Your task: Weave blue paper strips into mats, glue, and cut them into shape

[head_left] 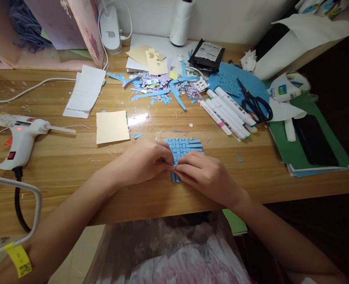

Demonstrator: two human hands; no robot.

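Both hands (146, 157) (208, 171) pinch a woven blue paper mat (182, 146) with their fingers (188, 169).

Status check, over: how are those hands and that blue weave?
Left hand and right hand close together on the blue weave, grip partly hidden. Loose strip ends at its upper right. Blue scrap nearby, nothing seen blocking.

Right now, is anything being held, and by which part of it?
A blue woven piece, apparently: left hand and right hand pinch at its near part; the exact grip is hidden.
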